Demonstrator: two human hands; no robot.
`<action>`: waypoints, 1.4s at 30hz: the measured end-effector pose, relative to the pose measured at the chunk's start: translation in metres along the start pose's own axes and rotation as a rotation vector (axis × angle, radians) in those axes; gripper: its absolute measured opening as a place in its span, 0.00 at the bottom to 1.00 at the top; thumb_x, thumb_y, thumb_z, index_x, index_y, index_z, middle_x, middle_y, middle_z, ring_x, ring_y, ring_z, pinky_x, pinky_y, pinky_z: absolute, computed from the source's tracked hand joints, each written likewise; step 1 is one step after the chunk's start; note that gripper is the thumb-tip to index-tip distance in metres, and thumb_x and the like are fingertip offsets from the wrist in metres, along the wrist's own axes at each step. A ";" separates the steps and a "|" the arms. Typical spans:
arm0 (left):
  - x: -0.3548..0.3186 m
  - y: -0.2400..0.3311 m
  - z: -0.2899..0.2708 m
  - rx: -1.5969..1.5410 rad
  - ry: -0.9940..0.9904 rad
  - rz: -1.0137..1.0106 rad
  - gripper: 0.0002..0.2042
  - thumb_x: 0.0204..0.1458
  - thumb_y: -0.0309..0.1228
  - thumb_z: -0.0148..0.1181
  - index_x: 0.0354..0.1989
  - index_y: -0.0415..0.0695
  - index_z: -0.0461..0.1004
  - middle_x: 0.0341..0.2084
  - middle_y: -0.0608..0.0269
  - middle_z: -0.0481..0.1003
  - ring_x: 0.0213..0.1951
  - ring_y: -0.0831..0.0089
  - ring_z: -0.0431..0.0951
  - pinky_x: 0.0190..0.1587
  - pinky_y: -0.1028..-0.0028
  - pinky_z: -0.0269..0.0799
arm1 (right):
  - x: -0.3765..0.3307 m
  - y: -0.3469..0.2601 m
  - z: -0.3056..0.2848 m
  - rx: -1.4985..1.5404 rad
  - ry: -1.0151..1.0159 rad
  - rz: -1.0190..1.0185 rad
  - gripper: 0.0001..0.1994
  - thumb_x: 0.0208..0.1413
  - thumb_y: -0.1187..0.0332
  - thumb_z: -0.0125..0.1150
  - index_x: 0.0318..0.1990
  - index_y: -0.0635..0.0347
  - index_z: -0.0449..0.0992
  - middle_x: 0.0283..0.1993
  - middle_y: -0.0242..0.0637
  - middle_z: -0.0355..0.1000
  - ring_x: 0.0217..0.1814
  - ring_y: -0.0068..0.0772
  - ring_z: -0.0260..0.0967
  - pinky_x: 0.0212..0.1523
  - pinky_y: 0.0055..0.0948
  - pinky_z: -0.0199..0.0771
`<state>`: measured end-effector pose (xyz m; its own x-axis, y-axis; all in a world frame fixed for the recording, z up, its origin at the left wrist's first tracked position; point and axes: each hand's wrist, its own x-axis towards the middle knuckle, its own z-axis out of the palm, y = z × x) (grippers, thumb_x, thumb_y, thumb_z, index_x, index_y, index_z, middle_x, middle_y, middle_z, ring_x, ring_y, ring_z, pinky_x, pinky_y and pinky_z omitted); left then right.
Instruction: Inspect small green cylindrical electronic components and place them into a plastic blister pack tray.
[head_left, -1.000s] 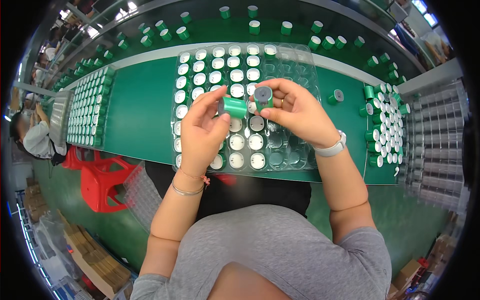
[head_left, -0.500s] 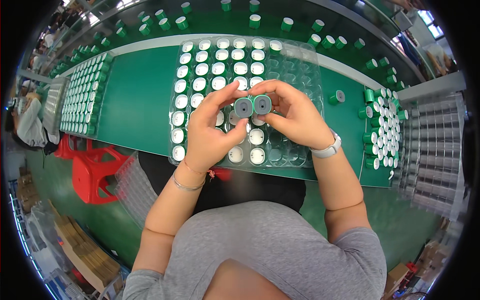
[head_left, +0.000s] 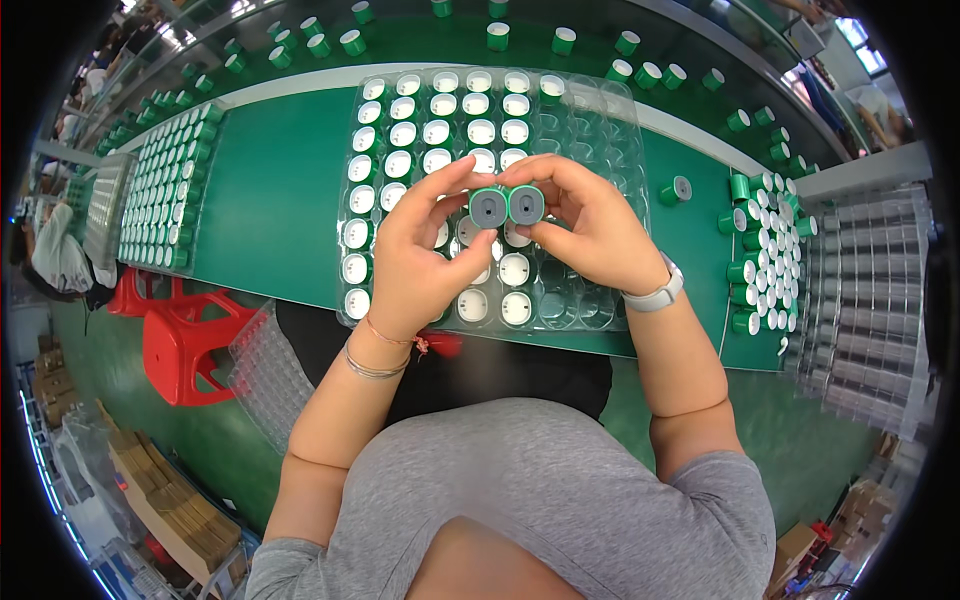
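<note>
From my remote seat, I saw a green worktable (head_left: 270, 190) over a green floor (head_left: 800, 430), red plastic stools (head_left: 172, 350) at left, brown cardboard (head_left: 170, 505) stacked at lower left, and a bright window (head_left: 860, 45) at upper right.

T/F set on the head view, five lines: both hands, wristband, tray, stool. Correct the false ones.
1. The left hand holds a green cylinder. True.
2. The right hand holds nothing. False: the right hand holds a second green cylinder.
3. Both held cylinders show their grey ends to the camera. True.
4. The pale wristband is on the left wrist. False: the pale wristband is on the right wrist.
5. The clear plastic tray lies on the green tabletop, left of the red stool. False: the red stool is left of the tray.
</note>
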<state>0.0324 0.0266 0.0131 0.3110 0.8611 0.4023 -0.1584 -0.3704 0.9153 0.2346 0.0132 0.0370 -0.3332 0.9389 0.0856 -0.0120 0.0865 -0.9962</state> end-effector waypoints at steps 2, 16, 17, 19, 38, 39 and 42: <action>0.000 0.000 0.000 -0.019 0.002 -0.012 0.31 0.44 0.13 0.63 0.61 0.36 0.66 0.51 0.54 0.74 0.55 0.66 0.74 0.58 0.66 0.71 | 0.000 0.000 0.000 0.006 0.002 -0.001 0.20 0.52 0.86 0.58 0.53 0.64 0.69 0.57 0.38 0.67 0.54 0.29 0.71 0.52 0.30 0.75; 0.000 -0.001 -0.003 0.089 -0.005 0.028 0.25 0.44 0.14 0.63 0.54 0.36 0.71 0.50 0.54 0.73 0.54 0.66 0.75 0.59 0.67 0.72 | 0.000 -0.003 -0.001 -0.092 0.015 -0.006 0.19 0.52 0.85 0.58 0.53 0.65 0.70 0.56 0.37 0.68 0.56 0.29 0.70 0.53 0.30 0.75; 0.000 -0.001 -0.003 0.085 -0.005 0.025 0.25 0.44 0.14 0.63 0.54 0.36 0.71 0.50 0.54 0.73 0.54 0.66 0.75 0.59 0.67 0.72 | 0.000 -0.002 -0.001 -0.092 0.015 -0.006 0.19 0.52 0.85 0.58 0.53 0.65 0.70 0.56 0.37 0.68 0.56 0.29 0.70 0.53 0.30 0.75; -0.001 -0.001 -0.004 0.112 0.016 0.036 0.24 0.44 0.14 0.64 0.53 0.36 0.72 0.51 0.54 0.72 0.54 0.65 0.75 0.59 0.67 0.72 | 0.000 -0.002 -0.001 -0.134 0.023 -0.055 0.19 0.51 0.85 0.58 0.53 0.65 0.71 0.57 0.39 0.67 0.58 0.30 0.69 0.55 0.31 0.74; -0.003 0.000 -0.008 0.368 0.040 0.207 0.20 0.38 0.18 0.70 0.44 0.40 0.76 0.43 0.53 0.80 0.46 0.61 0.80 0.49 0.69 0.76 | -0.001 -0.003 -0.001 -0.167 0.063 -0.143 0.22 0.49 0.86 0.59 0.54 0.63 0.72 0.58 0.40 0.66 0.62 0.33 0.66 0.59 0.33 0.71; -0.003 0.000 -0.007 0.368 0.065 0.220 0.19 0.37 0.18 0.71 0.41 0.41 0.76 0.42 0.53 0.80 0.46 0.61 0.80 0.49 0.69 0.76 | -0.002 -0.003 -0.001 -0.165 0.071 -0.146 0.22 0.49 0.86 0.59 0.54 0.63 0.72 0.58 0.40 0.67 0.62 0.33 0.66 0.59 0.33 0.71; -0.002 -0.001 -0.008 0.376 0.067 0.270 0.18 0.37 0.19 0.71 0.38 0.42 0.74 0.42 0.53 0.81 0.46 0.61 0.80 0.50 0.68 0.76 | -0.002 -0.003 -0.001 -0.161 0.080 -0.146 0.22 0.48 0.86 0.60 0.53 0.63 0.72 0.58 0.40 0.67 0.61 0.33 0.66 0.59 0.32 0.70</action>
<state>0.0249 0.0279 0.0117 0.2417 0.7327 0.6362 0.1294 -0.6741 0.7272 0.2363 0.0116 0.0399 -0.2636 0.9353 0.2361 0.0982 0.2695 -0.9580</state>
